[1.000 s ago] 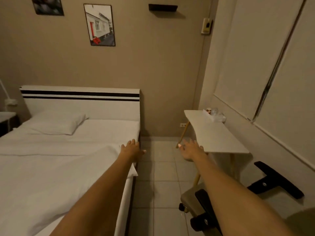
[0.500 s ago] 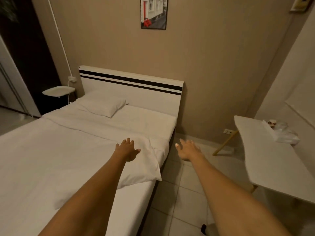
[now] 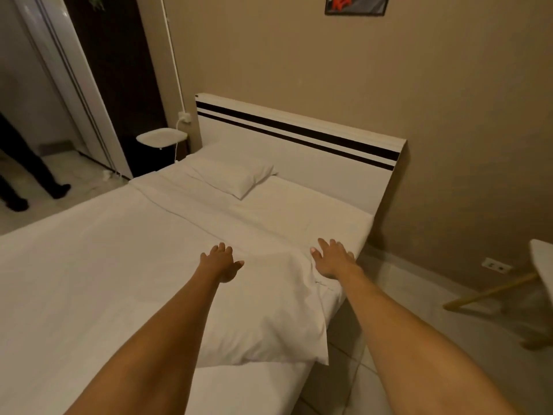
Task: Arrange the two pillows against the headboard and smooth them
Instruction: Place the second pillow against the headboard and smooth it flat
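Note:
A white pillow [image 3: 269, 313] lies flat near the bed's right edge, well short of the headboard. My left hand [image 3: 222, 263] rests over its far left part with fingers loosely spread. At the pillow's far right corner is my right hand [image 3: 332, 259], fingers apart, holding nothing. A second white pillow [image 3: 230, 173] lies at the far left against the white headboard [image 3: 299, 151], which has two black stripes. The bed [image 3: 104, 265] is covered in white sheets.
A small white bedside table [image 3: 161, 136] with a cable stands left of the headboard. A person's dark legs [image 3: 27, 175] stand on the floor at far left by a doorway. A white desk edge [image 3: 543, 265] with wooden legs is at right, over tiled floor.
The view has swung left and down onto the bed. Both hands have come over the near pillow; the right hand moved from above the floor to the pillow's right corner.

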### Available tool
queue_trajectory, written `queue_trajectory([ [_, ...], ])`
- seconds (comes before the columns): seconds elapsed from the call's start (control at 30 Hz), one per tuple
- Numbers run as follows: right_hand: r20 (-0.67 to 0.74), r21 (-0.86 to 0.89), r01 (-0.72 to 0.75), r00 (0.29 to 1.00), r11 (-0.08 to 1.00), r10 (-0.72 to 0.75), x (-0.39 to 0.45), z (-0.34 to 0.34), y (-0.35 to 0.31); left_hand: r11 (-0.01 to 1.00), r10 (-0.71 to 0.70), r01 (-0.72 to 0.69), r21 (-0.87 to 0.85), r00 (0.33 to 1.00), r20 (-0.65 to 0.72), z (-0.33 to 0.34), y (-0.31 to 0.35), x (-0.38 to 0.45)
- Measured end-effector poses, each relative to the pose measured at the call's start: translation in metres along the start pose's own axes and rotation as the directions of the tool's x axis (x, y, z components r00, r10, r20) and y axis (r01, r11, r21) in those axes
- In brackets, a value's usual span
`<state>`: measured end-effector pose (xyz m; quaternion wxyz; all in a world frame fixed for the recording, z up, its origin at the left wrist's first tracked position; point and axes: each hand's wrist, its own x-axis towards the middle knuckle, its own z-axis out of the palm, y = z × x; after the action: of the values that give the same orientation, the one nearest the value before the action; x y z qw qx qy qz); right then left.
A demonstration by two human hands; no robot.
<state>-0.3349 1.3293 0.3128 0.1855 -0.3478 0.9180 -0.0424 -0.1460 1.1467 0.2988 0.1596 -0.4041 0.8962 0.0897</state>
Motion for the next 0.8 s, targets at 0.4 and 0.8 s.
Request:
queue_trajectory([
  [0.4, 0.167, -0.136, 0.189, 0.972, 0.972, -0.166, 0.165, 0.019, -0.044, 0.965, -0.214, 0.229, -0.124, 0.969, 0.121, 0.038, -0.045, 0.1],
  [0.8, 0.395, -0.204, 0.505, 0.826, 0.839, -0.402, 0.338, 0.077, -0.114, 0.666, -0.544, 0.639, -0.385, 0.769, 0.335, 0.117, -0.061, 0.163],
])
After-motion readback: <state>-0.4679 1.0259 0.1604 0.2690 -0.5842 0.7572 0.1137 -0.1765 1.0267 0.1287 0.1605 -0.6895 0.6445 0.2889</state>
